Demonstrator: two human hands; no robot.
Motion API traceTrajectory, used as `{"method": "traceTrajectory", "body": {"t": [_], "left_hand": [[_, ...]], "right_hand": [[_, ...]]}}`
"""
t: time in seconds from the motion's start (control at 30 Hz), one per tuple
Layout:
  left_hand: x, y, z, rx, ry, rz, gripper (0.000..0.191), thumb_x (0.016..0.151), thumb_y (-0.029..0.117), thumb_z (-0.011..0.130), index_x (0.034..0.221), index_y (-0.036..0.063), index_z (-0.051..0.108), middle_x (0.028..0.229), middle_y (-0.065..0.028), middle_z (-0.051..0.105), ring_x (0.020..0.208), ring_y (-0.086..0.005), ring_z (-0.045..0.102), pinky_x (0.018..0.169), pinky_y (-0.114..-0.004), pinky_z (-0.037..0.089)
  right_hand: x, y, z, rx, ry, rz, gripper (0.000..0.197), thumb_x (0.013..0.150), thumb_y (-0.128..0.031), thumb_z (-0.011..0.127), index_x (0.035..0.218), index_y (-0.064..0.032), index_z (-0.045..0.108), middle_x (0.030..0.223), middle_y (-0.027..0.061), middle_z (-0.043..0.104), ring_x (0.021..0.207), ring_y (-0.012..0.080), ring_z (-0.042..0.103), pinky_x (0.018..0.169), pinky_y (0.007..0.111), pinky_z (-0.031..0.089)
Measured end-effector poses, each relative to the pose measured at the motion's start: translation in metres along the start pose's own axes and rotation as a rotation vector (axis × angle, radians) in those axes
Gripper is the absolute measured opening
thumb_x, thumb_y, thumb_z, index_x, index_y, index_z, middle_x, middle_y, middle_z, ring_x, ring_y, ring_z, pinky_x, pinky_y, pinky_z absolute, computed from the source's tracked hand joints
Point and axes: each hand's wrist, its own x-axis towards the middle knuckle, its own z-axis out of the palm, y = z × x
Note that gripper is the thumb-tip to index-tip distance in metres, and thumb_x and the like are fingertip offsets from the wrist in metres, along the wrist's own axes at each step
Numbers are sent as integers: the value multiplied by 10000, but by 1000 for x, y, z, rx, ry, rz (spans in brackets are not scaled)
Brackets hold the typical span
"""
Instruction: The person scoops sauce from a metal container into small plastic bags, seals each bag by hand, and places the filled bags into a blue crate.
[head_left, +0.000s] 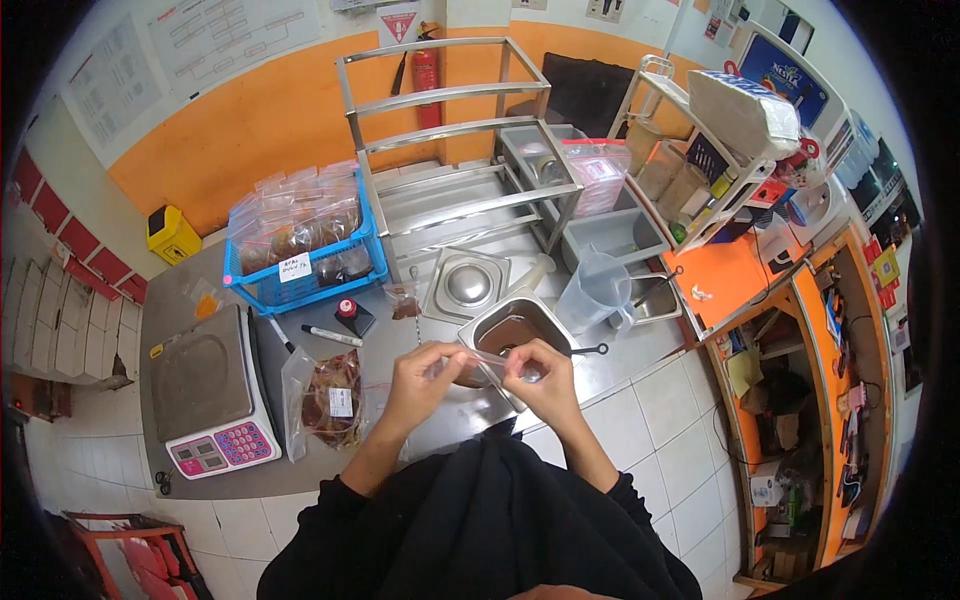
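Observation:
Between my two hands is a small clear plastic bag (480, 357), pinched along its top edge. My left hand (425, 382) grips its left end and my right hand (541, 375) its right end; the bag's lower part is mostly hidden. Just beyond them stands a steel pan (480, 324) of brown liquid (517, 330), a ladle handle (590, 350) resting over its right rim. The pan's steel lid (466, 283) lies behind it. To the left, a small filled bag (405, 301) lies near a larger labelled bag (330, 401) of brown contents.
A digital scale (214, 397) and a blue basket (307, 281) of filled bags occupy the left of the steel table (390, 352). Markers (334, 335) lie between them. A plastic jug (596, 289) stands right of the pan, below a steel rack (465, 142) and grey bins (615, 236).

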Motion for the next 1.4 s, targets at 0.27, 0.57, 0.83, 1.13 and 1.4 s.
{"method": "traceTrajectory", "body": {"t": [0.27, 0.57, 0.83, 1.13, 1.4], "left_hand": [[34, -45, -62, -136, 113, -417, 217, 942, 141, 608, 1008, -43, 703, 970, -85, 729, 939, -159, 662, 888, -279, 471], [57, -152, -60, 175, 646, -242, 486, 937, 336, 638, 1300, 34, 521, 1262, -85, 595, 1035, -138, 582, 845, -265, 456], [18, -32, 27, -379, 273, -254, 348, 1016, 360, 491, 1256, 108, 486, 1219, -35, 600, 637, 6, 398, 566, -151, 333], [11, -19, 26, 536, 370, 340, 493, 823, 183, 763, 1222, 43, 510, 1165, -78, 587, 764, -130, 612, 700, -272, 507], [-4, -1, 17, -54, -179, -257, 171, 865, 178, 706, 854, 11, 672, 753, -49, 661, 698, -132, 628, 695, -281, 491]], "right_hand": [[-10, 47, -29, 24, 143, 121, 86, 732, -1, 679, 816, -15, 667, 802, 16, 613, 724, 71, 577, 668, 216, 469], [-17, 40, -14, 27, 89, 134, 115, 759, -19, 685, 874, -14, 677, 820, 19, 615, 746, 76, 588, 692, 221, 478], [-13, 20, 29, 235, -243, 236, 267, 901, -95, 670, 1161, -50, 628, 1035, 37, 666, 922, 104, 622, 783, 241, 490], [-9, 29, 13, 384, -143, 376, 84, 847, -40, 720, 904, 9, 682, 845, 69, 709, 753, 90, 643, 673, 221, 501], [-9, 0, 1, 408, -232, 412, 67, 856, -66, 708, 817, -33, 663, 760, 22, 668, 668, 56, 572, 565, 213, 404]]}}
